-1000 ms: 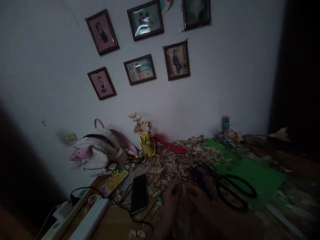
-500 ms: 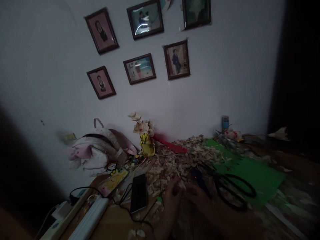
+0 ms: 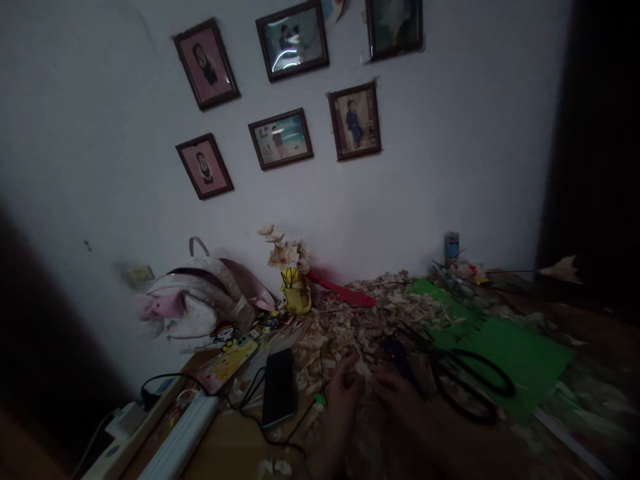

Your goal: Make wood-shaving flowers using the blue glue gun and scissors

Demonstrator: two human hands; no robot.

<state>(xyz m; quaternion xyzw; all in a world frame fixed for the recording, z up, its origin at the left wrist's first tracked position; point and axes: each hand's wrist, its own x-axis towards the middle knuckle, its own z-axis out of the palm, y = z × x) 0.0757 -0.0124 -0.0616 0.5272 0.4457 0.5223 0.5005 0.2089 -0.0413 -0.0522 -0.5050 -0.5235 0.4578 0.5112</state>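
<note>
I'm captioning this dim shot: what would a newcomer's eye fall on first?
Probably the vivid green sheet on the right of the table, then the framed photos on the wall behind. Left of centre, near the wall, a yellow container holds pale flowers. Low in the middle, shadowed, the left hand and right hand sit close together among pale scraps.

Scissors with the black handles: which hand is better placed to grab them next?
Probably the right hand: the scissors lie on its side, nearer to it than to the left hand. Dimness hides whether it's free.
</note>
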